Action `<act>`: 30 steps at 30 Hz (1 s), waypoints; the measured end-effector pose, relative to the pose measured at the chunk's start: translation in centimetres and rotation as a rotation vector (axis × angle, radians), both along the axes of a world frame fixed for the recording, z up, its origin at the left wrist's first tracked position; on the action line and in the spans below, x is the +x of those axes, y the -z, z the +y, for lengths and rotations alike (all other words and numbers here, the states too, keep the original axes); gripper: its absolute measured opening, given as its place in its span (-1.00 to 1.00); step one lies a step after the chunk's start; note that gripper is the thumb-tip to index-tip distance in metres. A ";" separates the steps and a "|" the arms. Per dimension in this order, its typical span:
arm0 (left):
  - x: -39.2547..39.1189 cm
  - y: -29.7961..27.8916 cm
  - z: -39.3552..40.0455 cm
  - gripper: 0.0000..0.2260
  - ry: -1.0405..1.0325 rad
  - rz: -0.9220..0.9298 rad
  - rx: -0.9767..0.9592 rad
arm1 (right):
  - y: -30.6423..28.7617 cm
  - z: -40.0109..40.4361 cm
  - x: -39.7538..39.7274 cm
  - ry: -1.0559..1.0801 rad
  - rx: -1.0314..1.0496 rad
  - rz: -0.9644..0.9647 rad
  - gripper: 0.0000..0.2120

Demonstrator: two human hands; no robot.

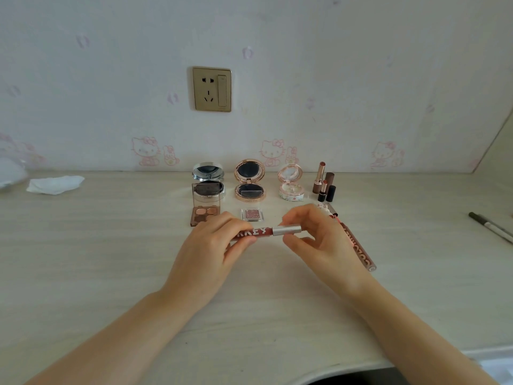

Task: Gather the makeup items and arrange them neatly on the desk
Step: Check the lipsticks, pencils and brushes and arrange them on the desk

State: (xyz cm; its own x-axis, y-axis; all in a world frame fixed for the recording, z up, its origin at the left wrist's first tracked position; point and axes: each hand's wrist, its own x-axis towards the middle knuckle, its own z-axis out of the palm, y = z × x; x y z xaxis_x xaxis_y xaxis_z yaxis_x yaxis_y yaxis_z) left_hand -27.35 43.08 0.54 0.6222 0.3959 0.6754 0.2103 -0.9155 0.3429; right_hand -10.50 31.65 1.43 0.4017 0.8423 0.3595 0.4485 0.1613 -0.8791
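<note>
lip gloss tube (263, 232) held level between both hands.

Matt pale wood-grain desk (111, 259); glossy plastic lip gloss tube (254, 232) with brushed-metal cap (287, 229).

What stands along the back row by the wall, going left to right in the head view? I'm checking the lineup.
Silver round open compact → rose-gold round open compact → pale pink floral open compact → brown and black uncapped lipsticks.
</note>
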 end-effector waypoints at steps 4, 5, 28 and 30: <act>0.1 0.0 -0.1 -0.76 -0.005 -0.008 -0.006 | -0.1 0.0 0.0 0.038 -0.066 0.021 -0.83; 0.1 0.0 -0.1 -0.78 -0.006 -0.010 -0.003 | -0.1 0.0 0.0 0.043 -0.080 0.005 -0.79; 0.0 0.1 -0.3 -0.87 -0.042 0.017 0.057 | 0.2 0.3 0.1 -0.030 -0.035 -0.007 -0.90; 0.0 0.1 -0.2 -0.85 -0.045 0.017 0.048 | 0.1 0.3 -0.1 -0.069 -0.008 0.010 -0.88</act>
